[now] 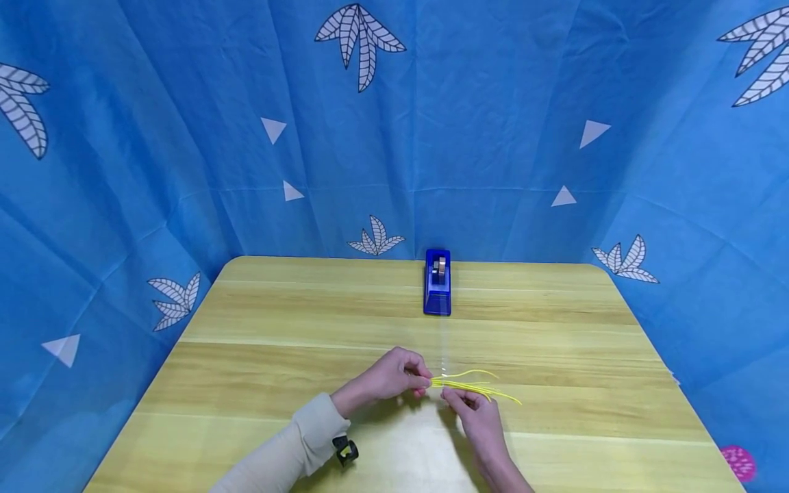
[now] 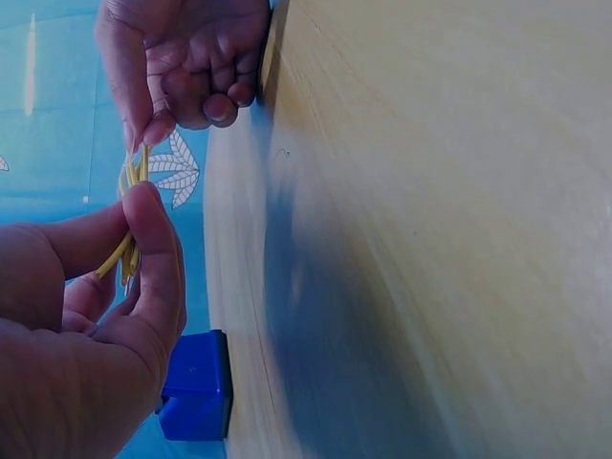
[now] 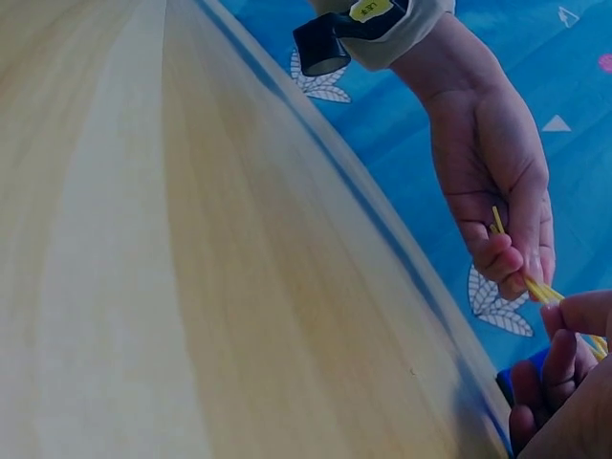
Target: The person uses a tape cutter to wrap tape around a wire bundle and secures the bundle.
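Note:
My left hand (image 1: 394,375) pinches one end of a bundle of thin yellow wires (image 1: 465,385) above the table. The loose ends fan out to the right, over my right hand (image 1: 477,418). Between its thumb and fingertips, the right hand holds the end of a strip of clear tape (image 1: 444,342). That strip runs back to a blue tape dispenser (image 1: 437,284) and passes by the wires; whether it touches them I cannot tell. In the left wrist view the wires (image 2: 131,244) lie between the left thumb and fingers. Short wire ends (image 3: 497,220) poke out of the left hand in the right wrist view.
The wood-grain table (image 1: 277,322) has rounded far corners. Blue patterned cloth (image 1: 481,137) hangs behind it and along both sides. A black wrist device (image 1: 345,450) sits at the left sleeve cuff (image 1: 317,424).

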The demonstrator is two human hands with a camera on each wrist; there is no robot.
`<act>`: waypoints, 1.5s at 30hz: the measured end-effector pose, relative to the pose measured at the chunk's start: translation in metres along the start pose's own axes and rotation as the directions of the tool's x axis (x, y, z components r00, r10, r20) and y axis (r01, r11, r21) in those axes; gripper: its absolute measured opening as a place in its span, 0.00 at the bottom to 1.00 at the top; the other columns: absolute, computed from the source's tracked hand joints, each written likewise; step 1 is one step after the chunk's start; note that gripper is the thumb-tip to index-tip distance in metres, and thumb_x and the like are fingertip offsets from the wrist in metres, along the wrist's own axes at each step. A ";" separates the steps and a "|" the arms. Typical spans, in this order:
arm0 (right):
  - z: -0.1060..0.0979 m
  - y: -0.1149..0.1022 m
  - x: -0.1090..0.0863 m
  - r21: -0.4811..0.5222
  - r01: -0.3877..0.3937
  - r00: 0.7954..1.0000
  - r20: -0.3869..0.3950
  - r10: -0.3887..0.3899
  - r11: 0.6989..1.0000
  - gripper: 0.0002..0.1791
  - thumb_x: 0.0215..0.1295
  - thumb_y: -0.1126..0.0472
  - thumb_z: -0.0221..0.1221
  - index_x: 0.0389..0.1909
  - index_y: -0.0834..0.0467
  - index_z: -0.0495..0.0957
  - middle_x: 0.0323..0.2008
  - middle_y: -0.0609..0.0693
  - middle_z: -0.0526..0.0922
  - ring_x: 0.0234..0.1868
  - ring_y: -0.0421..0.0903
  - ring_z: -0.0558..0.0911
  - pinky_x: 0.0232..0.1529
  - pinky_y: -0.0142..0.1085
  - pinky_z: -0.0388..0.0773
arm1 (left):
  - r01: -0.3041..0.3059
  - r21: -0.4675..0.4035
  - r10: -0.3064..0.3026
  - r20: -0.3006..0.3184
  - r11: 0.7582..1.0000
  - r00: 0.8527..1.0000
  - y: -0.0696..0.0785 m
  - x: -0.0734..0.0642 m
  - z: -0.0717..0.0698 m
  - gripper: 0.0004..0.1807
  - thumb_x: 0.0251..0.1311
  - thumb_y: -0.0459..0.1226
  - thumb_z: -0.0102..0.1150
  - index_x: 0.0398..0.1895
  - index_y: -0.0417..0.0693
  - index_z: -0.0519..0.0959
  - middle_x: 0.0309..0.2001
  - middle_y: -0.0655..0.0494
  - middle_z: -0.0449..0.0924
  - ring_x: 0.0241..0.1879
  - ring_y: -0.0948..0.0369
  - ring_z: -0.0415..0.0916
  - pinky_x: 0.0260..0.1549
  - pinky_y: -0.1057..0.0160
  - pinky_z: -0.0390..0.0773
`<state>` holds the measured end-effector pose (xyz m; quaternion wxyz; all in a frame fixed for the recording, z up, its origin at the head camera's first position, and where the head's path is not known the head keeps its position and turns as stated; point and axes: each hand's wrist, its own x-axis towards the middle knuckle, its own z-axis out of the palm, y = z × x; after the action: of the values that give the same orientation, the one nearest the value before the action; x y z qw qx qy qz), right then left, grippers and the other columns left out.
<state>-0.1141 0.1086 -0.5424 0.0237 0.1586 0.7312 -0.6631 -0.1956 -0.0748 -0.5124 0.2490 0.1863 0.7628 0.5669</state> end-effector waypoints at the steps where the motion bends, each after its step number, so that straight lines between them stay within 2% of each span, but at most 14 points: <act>1: 0.000 0.000 0.000 -0.002 0.001 1.000 -0.002 -0.001 1.000 0.15 0.70 0.55 0.67 0.44 0.66 0.87 0.37 0.48 0.90 0.40 0.38 0.82 0.46 0.27 0.78 | 0.000 -0.006 0.000 0.007 1.000 1.000 0.000 0.000 0.000 0.02 0.64 0.23 0.63 0.34 0.34 0.83 0.35 0.36 0.86 0.28 0.62 0.81 0.36 0.65 0.85; 13: 0.001 -0.001 0.000 -0.008 -0.002 1.000 -0.022 0.002 1.000 0.16 0.71 0.55 0.66 0.44 0.66 0.87 0.33 0.47 0.87 0.38 0.38 0.81 0.45 0.27 0.78 | -0.006 -0.035 0.007 0.042 0.999 0.999 -0.001 0.001 0.000 0.03 0.64 0.23 0.63 0.33 0.35 0.83 0.35 0.33 0.85 0.26 0.64 0.80 0.32 0.68 0.83; 17: 0.000 0.001 0.003 -0.008 -0.011 1.000 -0.018 0.010 1.000 0.16 0.72 0.55 0.65 0.45 0.67 0.87 0.33 0.45 0.87 0.38 0.37 0.80 0.44 0.27 0.78 | -0.021 -0.015 0.022 0.061 1.000 0.998 -0.002 0.002 -0.001 0.02 0.65 0.24 0.63 0.35 0.33 0.83 0.35 0.34 0.86 0.27 0.64 0.80 0.33 0.67 0.84; 22: 0.000 0.000 0.002 -0.009 -0.011 1.000 -0.021 0.011 1.000 0.14 0.71 0.56 0.66 0.41 0.66 0.86 0.32 0.45 0.86 0.37 0.38 0.80 0.43 0.27 0.78 | -0.046 0.033 0.043 0.082 0.998 0.996 -0.001 0.002 -0.002 0.03 0.67 0.26 0.63 0.36 0.34 0.85 0.36 0.35 0.87 0.28 0.63 0.81 0.35 0.66 0.85; 30: -0.002 -0.002 -0.001 -0.029 0.001 1.000 -0.017 -0.001 1.000 0.15 0.69 0.53 0.67 0.36 0.63 0.86 0.33 0.48 0.87 0.39 0.40 0.80 0.46 0.28 0.76 | -0.093 0.108 0.081 0.112 0.990 0.990 0.002 0.001 -0.003 0.04 0.67 0.28 0.64 0.38 0.40 0.88 0.36 0.39 0.88 0.31 0.54 0.85 0.35 0.65 0.86; 36: 0.000 -0.001 0.000 -0.034 0.004 1.000 -0.015 -0.004 0.999 0.15 0.69 0.53 0.67 0.37 0.64 0.86 0.34 0.48 0.87 0.39 0.40 0.81 0.46 0.28 0.77 | -0.094 0.095 0.083 0.115 0.991 0.990 0.000 0.001 -0.004 0.04 0.67 0.28 0.64 0.37 0.40 0.88 0.36 0.39 0.88 0.33 0.50 0.86 0.36 0.64 0.87; 45: 0.001 -0.002 -0.001 -0.076 0.027 0.999 -0.034 -0.030 0.997 0.16 0.68 0.53 0.69 0.37 0.65 0.87 0.32 0.49 0.87 0.35 0.39 0.79 0.41 0.27 0.76 | -0.070 0.069 0.062 0.116 0.995 0.991 0.001 0.001 -0.006 0.04 0.67 0.27 0.63 0.39 0.38 0.87 0.37 0.37 0.88 0.31 0.59 0.84 0.36 0.67 0.86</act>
<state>-0.1141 0.1078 -0.5405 0.0075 0.1585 0.7583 -0.6323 -0.1998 -0.0783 -0.5103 0.2661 0.2524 0.7610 0.5351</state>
